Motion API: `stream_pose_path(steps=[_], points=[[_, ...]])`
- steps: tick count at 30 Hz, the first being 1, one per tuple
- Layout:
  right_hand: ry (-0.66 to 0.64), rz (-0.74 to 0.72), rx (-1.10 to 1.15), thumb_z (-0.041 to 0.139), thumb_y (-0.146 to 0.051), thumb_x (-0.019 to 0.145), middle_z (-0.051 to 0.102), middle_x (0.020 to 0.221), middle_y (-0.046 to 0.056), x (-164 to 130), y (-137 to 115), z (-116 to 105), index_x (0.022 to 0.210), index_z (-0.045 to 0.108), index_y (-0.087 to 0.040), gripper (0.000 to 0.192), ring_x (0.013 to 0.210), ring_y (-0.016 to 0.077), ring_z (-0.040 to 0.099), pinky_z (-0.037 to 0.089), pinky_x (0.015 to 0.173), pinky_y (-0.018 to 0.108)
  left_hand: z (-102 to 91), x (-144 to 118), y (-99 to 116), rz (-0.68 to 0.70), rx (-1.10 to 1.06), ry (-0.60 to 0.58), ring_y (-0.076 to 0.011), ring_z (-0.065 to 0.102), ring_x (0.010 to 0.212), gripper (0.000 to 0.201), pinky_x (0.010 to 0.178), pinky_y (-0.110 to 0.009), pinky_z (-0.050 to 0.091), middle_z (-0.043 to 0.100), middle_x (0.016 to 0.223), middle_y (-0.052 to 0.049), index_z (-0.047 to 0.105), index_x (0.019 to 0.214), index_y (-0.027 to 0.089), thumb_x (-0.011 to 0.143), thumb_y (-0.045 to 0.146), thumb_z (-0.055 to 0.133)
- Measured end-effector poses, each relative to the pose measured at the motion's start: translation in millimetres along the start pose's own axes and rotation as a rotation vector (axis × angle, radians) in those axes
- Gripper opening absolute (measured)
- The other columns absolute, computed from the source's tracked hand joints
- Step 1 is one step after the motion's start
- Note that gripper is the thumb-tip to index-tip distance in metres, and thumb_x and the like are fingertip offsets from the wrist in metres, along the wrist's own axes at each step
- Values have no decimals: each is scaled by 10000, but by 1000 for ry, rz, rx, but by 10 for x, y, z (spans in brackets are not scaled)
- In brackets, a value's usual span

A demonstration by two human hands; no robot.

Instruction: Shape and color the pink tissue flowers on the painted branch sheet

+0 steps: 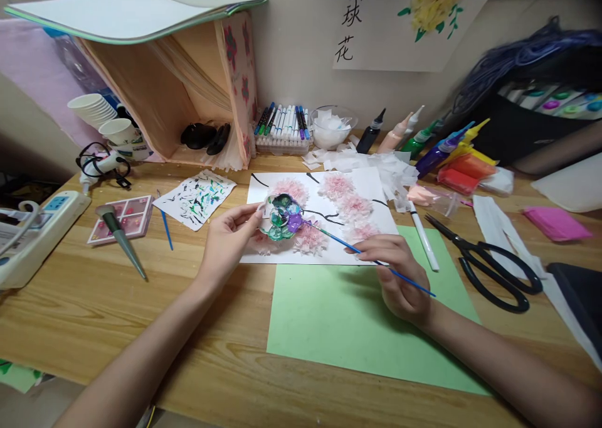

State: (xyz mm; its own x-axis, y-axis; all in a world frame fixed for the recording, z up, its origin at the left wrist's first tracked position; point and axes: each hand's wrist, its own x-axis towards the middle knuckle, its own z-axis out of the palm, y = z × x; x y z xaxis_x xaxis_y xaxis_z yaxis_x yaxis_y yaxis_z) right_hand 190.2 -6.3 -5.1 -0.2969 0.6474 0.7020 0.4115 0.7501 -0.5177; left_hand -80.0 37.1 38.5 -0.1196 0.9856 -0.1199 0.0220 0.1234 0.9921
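Observation:
My left hand (229,236) holds a small clear paint palette (283,216) with green, blue and purple paint, lifted a little over a white sheet (371,186). Pink tissue flowers (337,186) and black drawn stems cover that sheet. A thin blue paintbrush (338,241) is gripped in my right hand (397,276), and its tip touches the purple paint at the palette's right side. A green sheet of paper (338,324) lies under my right hand.
Black scissors (489,268) and a white pen (424,240) lie right of the sheet. Paint bottles (435,147), a marker set (282,127) and a bowl (332,127) line the wall. To the left lie a paint-smeared paper (197,199), a second blue brush (166,227), a pink tray (126,218) and a power strip (37,230).

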Motion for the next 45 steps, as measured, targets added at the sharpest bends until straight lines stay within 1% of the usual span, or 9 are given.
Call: stream_pose_path(steps=[3,7,10,13,21,27,33,38,45], points=[[133,25,12,422,-207,927,701,888,48,-1,50,-13,981,613,-230,200,885,221,602,474,774,386,-31,19,25,3,11,60,-178,696,848,443,722,-255,587,753,980,-88,722,1001,125,669,409,795],[306,142,119,419,-250,947,661,753,33,34,130,17,867,620,-251,217,784,218,606,465,723,391,-77,62,21,3,14,85,-193,700,865,427,750,-279,590,755,948,-79,734,991,151,663,418,793],[368,253,205,424,-271,955,639,731,32,59,152,41,827,617,-252,232,761,213,621,485,715,394,-95,80,3,-9,1,85,-196,695,899,423,784,-285,584,749,984,-79,735,996,160,666,419,786],[356,304,240,434,-278,955,639,748,36,61,139,43,815,618,-230,236,772,208,638,509,711,389,-100,76,5,-21,5,95,-189,693,887,423,788,-280,579,750,974,-75,735,995,157,664,415,787],[264,285,169,429,-253,960,633,754,46,66,103,29,816,628,-221,248,786,196,625,496,729,373,-119,74,12,12,5,97,-190,689,893,377,772,-281,582,749,979,-63,743,983,178,679,399,779],[298,286,152,413,-247,965,616,763,38,72,107,30,825,622,-222,253,769,184,622,505,718,355,-128,90,-12,22,9,115,-176,691,860,361,756,-269,586,748,950,-58,746,967,174,676,385,784],[267,318,130,429,-260,962,622,764,40,62,113,30,823,627,-215,246,787,188,625,503,709,348,-129,101,-21,13,8,133,-150,683,806,356,745,-257,585,745,897,-38,747,944,180,655,383,796],[330,324,119,424,-292,963,626,742,36,67,115,27,809,625,-224,262,764,194,629,503,703,361,-127,100,-16,13,19,138,-160,682,821,373,746,-268,589,742,906,-44,744,947,177,647,393,794],[299,334,135,426,-283,964,634,768,33,69,124,32,823,629,-218,256,780,189,635,498,712,350,-126,96,-12,20,17,133,-153,681,815,362,748,-259,583,744,902,-37,747,944,184,650,388,795]])
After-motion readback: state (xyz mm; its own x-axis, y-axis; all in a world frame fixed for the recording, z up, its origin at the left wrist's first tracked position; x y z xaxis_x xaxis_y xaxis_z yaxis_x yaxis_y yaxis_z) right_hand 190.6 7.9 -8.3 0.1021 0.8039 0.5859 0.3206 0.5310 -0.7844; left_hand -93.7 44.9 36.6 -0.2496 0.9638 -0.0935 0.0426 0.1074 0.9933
